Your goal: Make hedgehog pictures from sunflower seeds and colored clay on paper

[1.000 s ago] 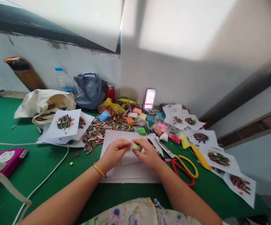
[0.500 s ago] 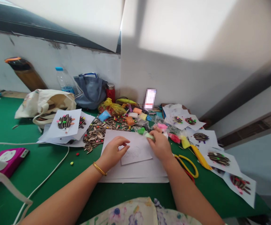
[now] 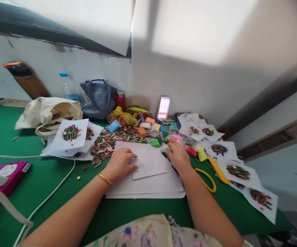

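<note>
In the head view, the small sheet (image 3: pixel 145 174) lies between the two hands, on top of larger white paper (image 3: pixel 148 188). It carries a faint drawing only, with seeds and clay not yet set on it, so this piece looks barely begun. Beyond the right hand, further to the right, several seed-covered animal pictures (image 3: pixel 238 172) lie fanned out; past the left hand, another (image 3: pixel 70 132) tops a stack. These appear finished, with sunflower seeds for bodies and coloured bits added. Loose sunflower seeds (image 3: pixel 102 150) are heaped just beyond the left hand, a ready supply.

The left hand (image 3: pixel 119 165) rests palm down at the left of the paper, holding nothing, its thumb and fingers loosely curved and apart beside the small sheet. The right hand (image 3: pixel 178 156) reaches further forward, fingers bent down at a pale clay packet (image 3: pixel 164 148); they hide much of it, so I cannot tell whether they grip it. A green clay packet (image 3: pixel 155 142) sits left of those fingertips, and the yellow scissor handle (image 3: pixel 212 186) lies to the right of the right forearm.
</note>
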Demonstrator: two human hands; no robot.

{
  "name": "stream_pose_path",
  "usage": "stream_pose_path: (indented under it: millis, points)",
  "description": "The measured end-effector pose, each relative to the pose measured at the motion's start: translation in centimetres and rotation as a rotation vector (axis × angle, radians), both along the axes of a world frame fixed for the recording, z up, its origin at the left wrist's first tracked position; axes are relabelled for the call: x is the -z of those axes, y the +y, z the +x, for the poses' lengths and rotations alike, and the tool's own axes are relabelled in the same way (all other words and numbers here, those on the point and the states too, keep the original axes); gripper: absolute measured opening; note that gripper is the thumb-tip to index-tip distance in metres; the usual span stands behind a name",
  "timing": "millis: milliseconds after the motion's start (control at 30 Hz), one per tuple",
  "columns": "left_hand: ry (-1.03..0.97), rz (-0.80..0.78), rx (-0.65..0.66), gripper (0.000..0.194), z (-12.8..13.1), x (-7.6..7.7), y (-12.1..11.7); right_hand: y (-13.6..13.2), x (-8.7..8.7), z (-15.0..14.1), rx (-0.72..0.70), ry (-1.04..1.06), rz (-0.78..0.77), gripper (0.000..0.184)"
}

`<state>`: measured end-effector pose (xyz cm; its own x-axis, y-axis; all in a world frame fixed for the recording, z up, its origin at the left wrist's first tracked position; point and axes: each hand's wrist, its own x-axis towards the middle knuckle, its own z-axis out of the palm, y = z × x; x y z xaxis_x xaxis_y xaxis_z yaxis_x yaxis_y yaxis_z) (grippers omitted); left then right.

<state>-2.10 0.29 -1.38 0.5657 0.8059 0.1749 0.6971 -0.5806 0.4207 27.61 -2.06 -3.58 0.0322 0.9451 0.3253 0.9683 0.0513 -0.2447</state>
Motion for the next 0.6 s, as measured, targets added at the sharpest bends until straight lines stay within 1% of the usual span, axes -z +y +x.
stream_pose_path:
  millis: [100, 167, 300, 433, 600]
  points:
    - [0.019, -0.016, 0.025, 0.043, 0.10, 0.10, -0.33, 0.09, 0.28, 0.23, -0.013, 0.014, 0.002, 0.027]
    - [0.013, -0.014, 0.034, 0.047, 0.10, 0.28, -0.50, 0.11, 0.36, 0.26, -0.014, 0.019, -0.001, 0.029]
    - [0.010, -0.001, 0.048, 0.048, 0.01, 0.53, -0.57, 0.19, 0.35, 0.05, -0.013, 0.026, -0.018, 0.033]
    - [0.060, -0.014, 0.048, 0.048, 0.05, 0.38, -0.47, 0.16, 0.23, -0.34, -0.015, 0.047, -0.019, 0.037]
    - [0.051, -0.022, 0.056, 0.047, 0.12, 0.25, -0.33, 0.07, 0.14, -0.51, -0.026, 0.063, -0.022, 0.033]
